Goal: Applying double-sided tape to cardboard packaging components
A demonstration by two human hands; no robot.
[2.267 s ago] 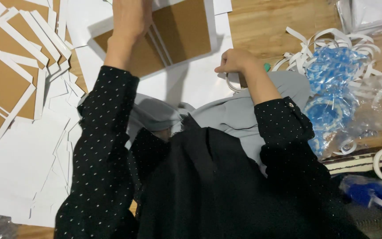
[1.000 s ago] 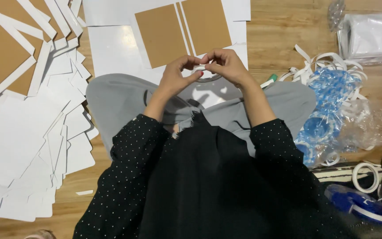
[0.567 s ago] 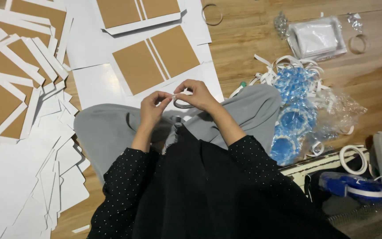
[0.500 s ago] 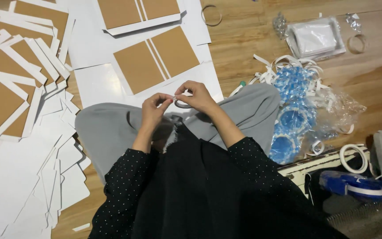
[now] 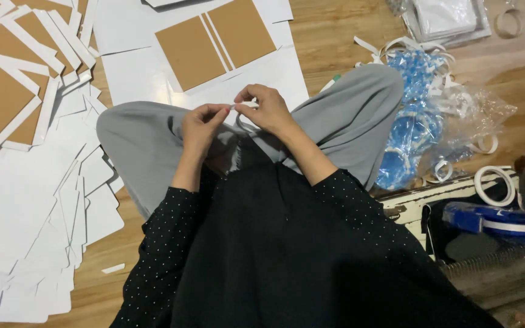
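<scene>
My left hand [image 5: 200, 124] and my right hand [image 5: 267, 110] meet above my lap, over grey trousers [image 5: 141, 143]. Together they pinch a small ring of white tape [image 5: 241, 115]; the left fingertips hold its free end, the right fingers hold the roll. A white sheet with two brown cardboard panels [image 5: 214, 42] lies on the floor just beyond my hands.
Stacks of white sheets with brown panels [image 5: 13, 91] cover the floor at left. At right lie a heap of blue plastic and white strips [image 5: 420, 121], a clear bag [image 5: 451, 18], white tape rolls [image 5: 494, 185] and a blue tape roll [image 5: 487, 218] on a box.
My left hand left the far cardboard sheet and joined my right hand over my lap. The view shifted; the hands now hold the tape ring slightly lower in frame.
</scene>
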